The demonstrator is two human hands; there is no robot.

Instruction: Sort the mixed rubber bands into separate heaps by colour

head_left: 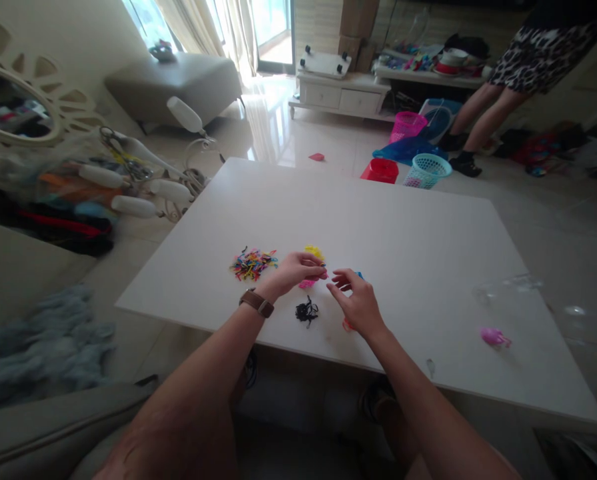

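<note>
My left hand point(302, 268), with a brown watch on the wrist, is closed in a pinch over the middle of the table; small coloured bits show at its fingertips, too small to make out. Close by on the right, my right hand point(357, 299) has its fingers curved and apart, with nothing visible in them. A mixed pile of small elastic bands point(252, 264) lies left of my hands. Sorted by colour, yellow bands point(314, 252), pink bands point(307, 284) and black bands point(307, 311) lie around my left hand. Blue point(360, 275) and orange bands point(347, 325) are partly hidden by my right hand.
The white table point(418, 267) also bears a purple-pink object point(495, 337) and a small clear piece point(431, 367). Beyond its far edge stand a red bin point(381, 171) and a light-blue basket point(428, 171). A lamp point(171, 190) is at the left; another person point(498, 110) stands at the back right.
</note>
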